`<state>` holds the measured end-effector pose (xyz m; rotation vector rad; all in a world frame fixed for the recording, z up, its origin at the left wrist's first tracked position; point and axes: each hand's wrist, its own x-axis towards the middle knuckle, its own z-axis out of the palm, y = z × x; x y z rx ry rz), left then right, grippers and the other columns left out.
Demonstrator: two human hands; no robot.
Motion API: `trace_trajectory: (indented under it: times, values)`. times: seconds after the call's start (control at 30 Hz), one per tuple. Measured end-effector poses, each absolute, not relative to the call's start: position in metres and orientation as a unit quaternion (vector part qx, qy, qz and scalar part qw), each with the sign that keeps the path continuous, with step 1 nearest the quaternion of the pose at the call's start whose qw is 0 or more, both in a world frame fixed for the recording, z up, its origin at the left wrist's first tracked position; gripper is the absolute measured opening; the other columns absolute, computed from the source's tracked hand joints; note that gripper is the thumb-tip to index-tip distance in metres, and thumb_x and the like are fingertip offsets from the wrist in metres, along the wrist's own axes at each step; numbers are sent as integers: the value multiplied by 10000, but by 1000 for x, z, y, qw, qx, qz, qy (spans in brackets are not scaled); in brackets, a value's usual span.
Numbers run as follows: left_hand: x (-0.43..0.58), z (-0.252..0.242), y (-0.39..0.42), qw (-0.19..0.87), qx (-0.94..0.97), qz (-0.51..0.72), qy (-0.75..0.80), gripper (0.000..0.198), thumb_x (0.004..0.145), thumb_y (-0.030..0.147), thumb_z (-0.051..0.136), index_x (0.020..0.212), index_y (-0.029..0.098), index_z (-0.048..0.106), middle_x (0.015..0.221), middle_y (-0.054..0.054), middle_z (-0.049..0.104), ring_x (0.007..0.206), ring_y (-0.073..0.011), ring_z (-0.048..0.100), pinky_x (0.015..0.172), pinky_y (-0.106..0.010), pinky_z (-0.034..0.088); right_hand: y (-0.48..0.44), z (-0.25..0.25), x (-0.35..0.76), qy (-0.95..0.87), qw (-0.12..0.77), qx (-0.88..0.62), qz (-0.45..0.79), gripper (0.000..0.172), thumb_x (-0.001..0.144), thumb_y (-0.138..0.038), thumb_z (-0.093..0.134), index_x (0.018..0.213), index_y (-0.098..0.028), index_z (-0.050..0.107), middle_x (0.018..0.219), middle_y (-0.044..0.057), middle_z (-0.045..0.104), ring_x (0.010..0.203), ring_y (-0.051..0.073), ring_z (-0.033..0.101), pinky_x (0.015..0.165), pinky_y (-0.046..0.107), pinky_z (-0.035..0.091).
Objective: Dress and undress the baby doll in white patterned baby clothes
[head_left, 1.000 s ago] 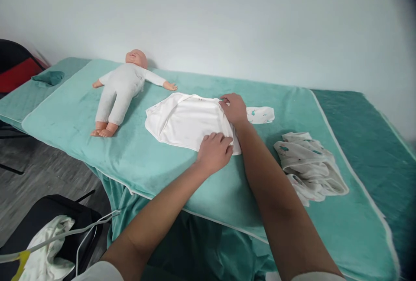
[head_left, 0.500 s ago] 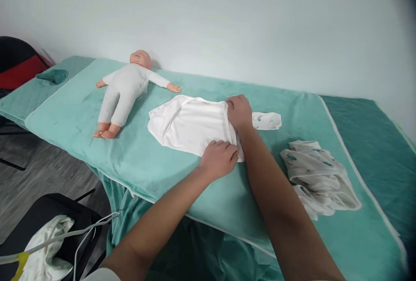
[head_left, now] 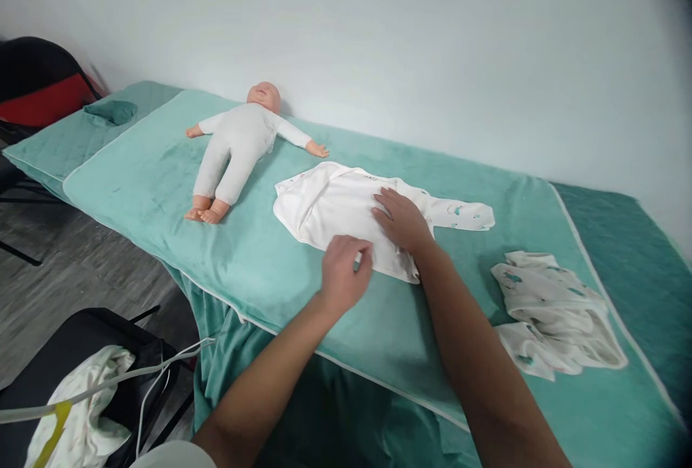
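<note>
A white baby top (head_left: pixel 340 201) lies spread on the green padded cover, one printed sleeve (head_left: pixel 465 214) stretched out to the right. Flat on its right part rests my right hand (head_left: pixel 403 221), fingers apart and extended. My left hand (head_left: pixel 344 273) is at the near edge of the top, its fingers curled and thumb and forefinger forming a ring; whether cloth is pinched at the tips is hidden. A baby doll (head_left: pixel 241 143) in a white suit lies on its back to the left of the top, arms spread.
A crumpled printed baby garment (head_left: pixel 556 309) lies at the right on the green cover (head_left: pixel 162 158). The wall (head_left: pixel 432 42) runs along the back. At lower left, a black chair (head_left: pixel 91 331) holds a patterned cloth (head_left: pixel 81 403), with a pale cable (head_left: pixel 124 378) crossing it.
Both hands have come off the top's right edge. The right hand now lies flat on the cloth, and the printed sleeve shows joined to the top. The view has shifted left.
</note>
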<state>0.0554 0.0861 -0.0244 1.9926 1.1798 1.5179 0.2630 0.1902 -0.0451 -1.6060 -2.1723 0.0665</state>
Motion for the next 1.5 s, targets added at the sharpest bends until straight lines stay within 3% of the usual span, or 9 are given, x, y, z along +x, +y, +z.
trace_trajectory:
  times: [0.2, 0.3, 0.43, 0.53, 0.67, 0.8, 1.17, 1.33, 1.5]
  values:
    - [-55, -32, 109, 120, 698, 470, 527, 128, 964, 183, 591, 1056, 195, 678, 1140, -112, 684, 1130, -244, 609, 1032, -427, 502, 193, -30, 262, -758, 182, -623, 65, 499, 973, -454, 479, 1358, -187, 652, 1515, 148, 593, 1429, 349, 536, 1214, 575, 415]
    - [-75, -31, 114, 88, 690, 433, 574, 278, 955, 284, 653, 1213, 180, 641, 1285, -149, 636, 1257, -284, 569, 1086, -462, 468, 203, -12, 227, -744, 141, -649, 71, 534, 957, -452, 501, 1381, -153, 624, 1489, 183, 603, 1385, 388, 561, 1174, 598, 445]
    - [-69, -23, 121, 71, 725, 340, 595, 430, 938, 398, 693, 1312, 209, 597, 1407, -134, 622, 1350, -324, 534, 1040, -473, 443, 228, 1, 151, -767, 196, -610, 31, 554, 1012, -396, 395, 1489, -139, 513, 1620, 176, 463, 1514, 350, 419, 1247, 567, 354]
    - [-64, -20, 127, 67, 741, 309, 592, 361, 958, 396, 670, 1271, 225, 615, 1333, -98, 679, 1270, -290, 593, 997, -454, 420, 250, -7, 108, -757, 203, -620, 44, 585, 1058, -368, 233, 1553, -133, 439, 1670, 159, 391, 1573, 300, 333, 1271, 543, 304]
    - [-64, -18, 130, 62, 753, 292, 586, 153, 987, 379, 626, 1029, 240, 674, 1115, -40, 736, 1105, -258, 627, 944, -441, 395, 269, -20, 95, -758, 145, -631, 76, 623, 1071, -430, 220, 1600, -142, 381, 1723, 138, 282, 1619, 284, 223, 1299, 542, 216]
    - [-62, -16, 128, 44, 743, 288, 602, 179, 1012, 352, 576, 909, 234, 664, 981, -37, 725, 1027, -257, 608, 897, -429, 382, 279, -20, 99, -758, 124, -635, 88, 658, 1071, -482, 239, 1626, -146, 351, 1741, 126, 231, 1631, 282, 178, 1301, 546, 195]
    - [-71, -27, 128, 79, 727, 361, 579, 155, 1002, 315, 577, 906, 229, 662, 979, -63, 729, 1000, -273, 608, 879, -409, 402, 257, -25, 99, -733, 235, -632, 91, 629, 1072, -497, 286, 1581, -151, 416, 1726, 152, 265, 1611, 292, 242, 1278, 521, 247]
    - [-75, -23, 123, 158, 716, 384, 561, 123, 968, 245, 577, 905, 221, 680, 968, -57, 755, 1004, -247, 640, 940, -407, 442, 195, -23, 91, -742, 237, -617, 112, 651, 1052, -501, 334, 1599, -150, 372, 1723, 187, 244, 1609, 327, 245, 1270, 600, 229]
    - [-112, 2, 118, 201, 698, 444, 525, 142, 975, 255, 533, 984, 218, 670, 1036, -67, 747, 1038, -219, 666, 994, -391, 510, 158, -26, 91, -747, 245, -596, 161, 680, 1037, -531, 352, 1575, -120, 418, 1707, 186, 295, 1601, 300, 280, 1296, 511, 270]
